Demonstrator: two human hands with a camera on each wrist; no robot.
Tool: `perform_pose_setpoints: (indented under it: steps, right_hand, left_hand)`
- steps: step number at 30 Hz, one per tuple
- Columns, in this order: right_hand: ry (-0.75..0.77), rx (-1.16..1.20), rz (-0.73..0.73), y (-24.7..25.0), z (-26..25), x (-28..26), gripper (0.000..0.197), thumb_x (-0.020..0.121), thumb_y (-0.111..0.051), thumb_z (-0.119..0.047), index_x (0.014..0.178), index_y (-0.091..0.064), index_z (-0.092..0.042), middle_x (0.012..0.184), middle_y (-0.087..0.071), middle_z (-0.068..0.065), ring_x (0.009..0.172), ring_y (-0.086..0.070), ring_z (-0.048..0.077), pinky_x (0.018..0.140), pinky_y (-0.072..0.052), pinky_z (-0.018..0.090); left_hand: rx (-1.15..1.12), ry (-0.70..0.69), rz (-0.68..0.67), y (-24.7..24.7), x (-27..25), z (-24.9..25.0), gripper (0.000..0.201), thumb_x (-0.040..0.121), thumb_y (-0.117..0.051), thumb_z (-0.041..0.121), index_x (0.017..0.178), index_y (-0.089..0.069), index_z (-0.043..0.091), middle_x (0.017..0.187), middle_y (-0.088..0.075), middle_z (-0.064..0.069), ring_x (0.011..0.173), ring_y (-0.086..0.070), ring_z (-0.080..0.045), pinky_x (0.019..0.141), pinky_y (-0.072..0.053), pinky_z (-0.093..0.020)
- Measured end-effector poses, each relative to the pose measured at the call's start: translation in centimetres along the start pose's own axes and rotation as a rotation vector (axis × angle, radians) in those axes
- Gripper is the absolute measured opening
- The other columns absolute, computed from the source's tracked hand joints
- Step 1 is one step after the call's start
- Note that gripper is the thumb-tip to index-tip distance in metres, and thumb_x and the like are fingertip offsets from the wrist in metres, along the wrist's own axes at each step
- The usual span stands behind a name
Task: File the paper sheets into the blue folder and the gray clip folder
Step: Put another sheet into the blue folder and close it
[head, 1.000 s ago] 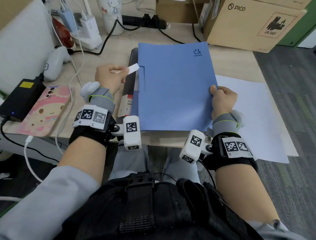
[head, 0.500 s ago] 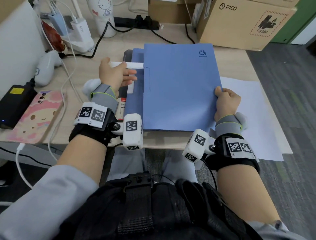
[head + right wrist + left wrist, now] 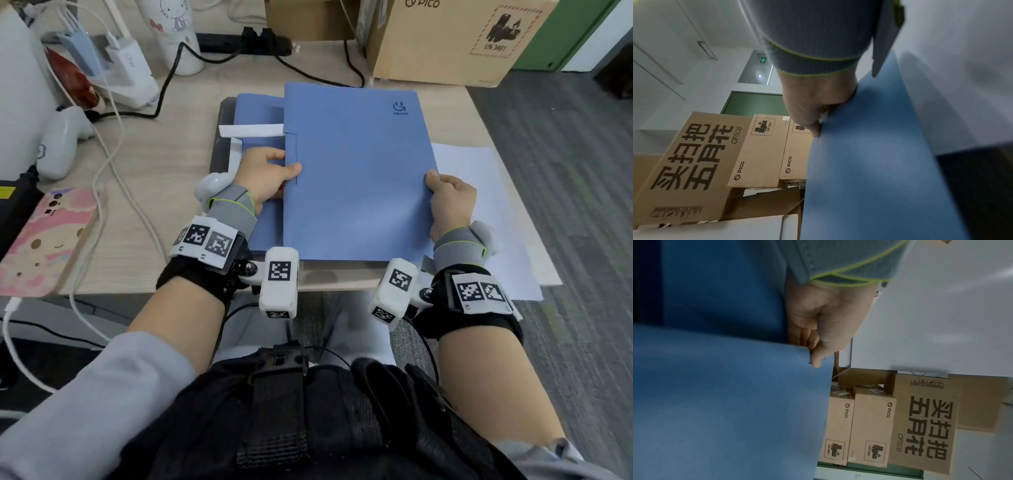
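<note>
1. The left hand (image 3: 265, 176) pinches the left edge of the blue folder (image 3: 356, 178): the thumb lies on the cover and the other fingers curl under it, as the left wrist view shows.
2. The right hand (image 3: 450, 202) grips the right edge of the same folder, thumb on top and fingers curled below.
3. The folder is between both hands, closed, on top of a dark folder (image 3: 219, 150), which is probably the gray clip folder.
4. A white strip (image 3: 251, 130) sticks out just beyond the left fingers; what it belongs to is not clear.
5. A loose sheet (image 3: 479, 192) lies under and beyond the right fingers, not yet filed.
6. Risk: if the hands lift or open the cover unevenly, sheets inside could slide out.
7. Risk: the right wrist could drag the loose sheet off the desk (image 3: 164, 171) edge.
</note>
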State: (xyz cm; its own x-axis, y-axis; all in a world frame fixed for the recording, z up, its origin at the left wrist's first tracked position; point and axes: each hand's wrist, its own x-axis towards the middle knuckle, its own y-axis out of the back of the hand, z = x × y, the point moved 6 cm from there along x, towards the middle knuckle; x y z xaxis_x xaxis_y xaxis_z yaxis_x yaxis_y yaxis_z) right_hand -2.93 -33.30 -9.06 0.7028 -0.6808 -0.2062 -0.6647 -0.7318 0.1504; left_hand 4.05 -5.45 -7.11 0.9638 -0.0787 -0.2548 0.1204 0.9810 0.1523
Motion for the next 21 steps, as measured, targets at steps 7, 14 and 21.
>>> perform_pose_setpoints:
  steps: [7, 14, 21]
  right_hand:
    - [0.116, -0.249, -0.114, 0.4, -1.0, -0.6, 0.008, 0.07, -0.055, -0.013, 0.064, -0.059, -0.017, 0.065, -0.049, 0.001, 0.064, -0.039, 0.02, 0.059, -0.035, 0.026]
    - [0.223, -0.438, -0.211, 1.0, -1.9, -1.1, 0.021, 0.073, -0.059, -0.016, 0.08, -0.058, 0.003, 0.078, -0.055, 0.021, 0.072, -0.041, 0.037, 0.062, -0.04, 0.035]
    - [0.142, -0.094, -0.237, 2.7, -2.5, -1.1, 0.026, 0.084, -0.059, -0.004, 0.109, -0.068, -0.002, 0.091, -0.067, 0.002, 0.08, -0.062, 0.014, 0.067, -0.051, 0.02]
  left_hand:
    - [0.026, 0.03, 0.091, -0.8, 0.5, -1.1, 0.007, 0.088, -0.059, 0.003, 0.092, -0.064, 0.007, 0.09, -0.065, -0.01, 0.071, -0.061, -0.019, 0.076, -0.055, -0.037]
    - [0.07, 0.055, 0.136, -1.5, 0.7, -1.8, 0.024, 0.088, -0.057, 0.001, 0.07, -0.058, 0.016, 0.085, -0.063, -0.009, 0.074, -0.06, -0.022, 0.073, -0.053, -0.034]
    - [0.068, 0.071, 0.161, -1.6, 0.7, -2.2, 0.023, 0.09, -0.055, 0.002, 0.07, -0.06, 0.012, 0.077, -0.061, -0.003, 0.072, -0.059, -0.019, 0.077, -0.053, -0.035]
